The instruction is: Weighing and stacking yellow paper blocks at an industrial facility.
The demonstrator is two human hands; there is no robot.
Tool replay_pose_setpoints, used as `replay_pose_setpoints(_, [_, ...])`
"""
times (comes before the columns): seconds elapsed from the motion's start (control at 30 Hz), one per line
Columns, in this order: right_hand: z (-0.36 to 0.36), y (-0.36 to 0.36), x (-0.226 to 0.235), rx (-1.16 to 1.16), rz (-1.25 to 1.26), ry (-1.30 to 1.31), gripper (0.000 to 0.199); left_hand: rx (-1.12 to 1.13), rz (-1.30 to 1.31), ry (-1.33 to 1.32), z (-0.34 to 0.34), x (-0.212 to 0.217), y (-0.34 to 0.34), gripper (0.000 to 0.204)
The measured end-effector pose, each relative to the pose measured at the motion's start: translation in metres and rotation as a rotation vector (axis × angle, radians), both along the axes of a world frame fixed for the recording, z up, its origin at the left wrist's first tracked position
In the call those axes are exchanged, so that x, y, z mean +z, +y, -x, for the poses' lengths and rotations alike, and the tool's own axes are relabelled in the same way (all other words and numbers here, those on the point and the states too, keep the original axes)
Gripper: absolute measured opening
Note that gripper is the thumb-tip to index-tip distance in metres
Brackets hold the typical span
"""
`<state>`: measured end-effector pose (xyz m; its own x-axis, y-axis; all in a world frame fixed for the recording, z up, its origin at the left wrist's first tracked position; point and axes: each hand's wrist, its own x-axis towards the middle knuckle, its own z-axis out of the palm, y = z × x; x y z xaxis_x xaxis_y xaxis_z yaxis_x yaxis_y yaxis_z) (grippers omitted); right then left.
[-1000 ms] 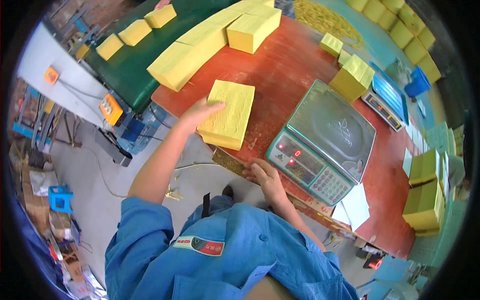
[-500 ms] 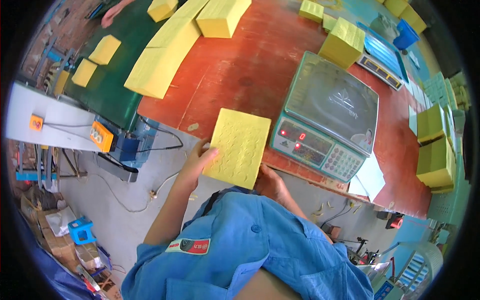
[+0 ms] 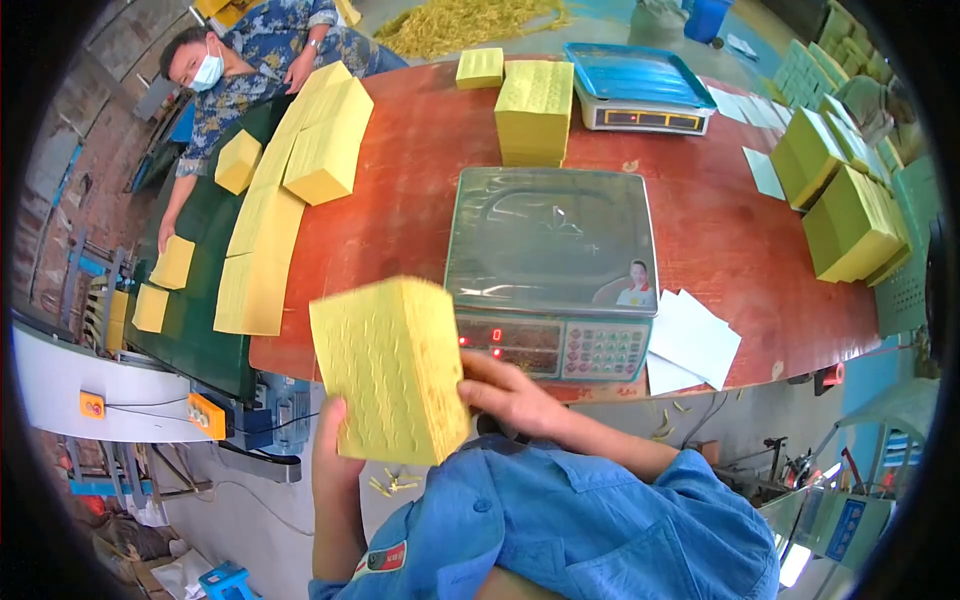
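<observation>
A thick stack of yellow embossed paper [image 3: 375, 370] is held up between my two hands, tilted in front of my chest. My left hand [image 3: 336, 432] grips its lower left edge, partly hidden behind it. My right hand [image 3: 508, 392] presses against its right side, fingers on the layered edges. Just beyond the right hand is a digital scale [image 3: 550, 245] with a bare glassy plate and lit red digits. A taller yellow paper stack [image 3: 534, 115] stands behind the scale, with a smaller yellow stack [image 3: 480, 69] beside it.
A long row of yellow stacks [image 3: 262, 230] lines the left of the red table [image 3: 400, 150]. A co-worker [image 3: 255, 75] reaches onto the green conveyor belt [image 3: 205, 330], touching a yellow block [image 3: 173, 263]. White sheets [image 3: 700, 340], a blue-tray scale [image 3: 640, 80] and more stacks [image 3: 850, 220] are rightward.
The paper stack has tipped, now showing its layered side, and sits further left in view. My right hand has come up along its side. The view has turned, bringing the co-worker into sight.
</observation>
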<state>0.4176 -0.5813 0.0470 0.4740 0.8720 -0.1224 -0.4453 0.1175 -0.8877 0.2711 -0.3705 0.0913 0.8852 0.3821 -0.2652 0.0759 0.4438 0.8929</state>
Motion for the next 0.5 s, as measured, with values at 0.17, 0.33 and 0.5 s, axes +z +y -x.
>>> replay_pose_setpoints(0.17, [-0.064,-0.038,0.042,-0.345,0.095,-0.143,0.049,-0.194,-0.466,-0.205,-0.082,-0.021,0.004,0.046])
replay_pose_setpoints(0.33, [-0.137,-0.092,0.014,-0.592,0.198,-0.231,0.031,-0.385,0.112,-0.178,-0.214,0.017,-0.07,0.046])
replay_pose_setpoints(0.5, [-0.154,-0.107,0.007,-0.541,0.522,-0.815,0.029,-0.353,-0.292,-0.056,-0.237,-0.009,-0.07,0.058])
